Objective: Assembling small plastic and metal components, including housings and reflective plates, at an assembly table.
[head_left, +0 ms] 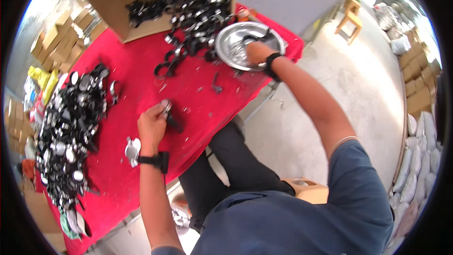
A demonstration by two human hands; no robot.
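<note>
1. Holds the left hand [152, 125] forward over the red cloth [137, 73], pinching a silver piece [165, 105] (with a dark strip [175, 122] below).
2. Holds the right hand [258, 53] outstretched over the metal bowl [223, 51], curled; cannot tell its grip (fingertips hidden).

Bright w/ floor [363, 94] glare R, sl. blur, bent edges.
</note>
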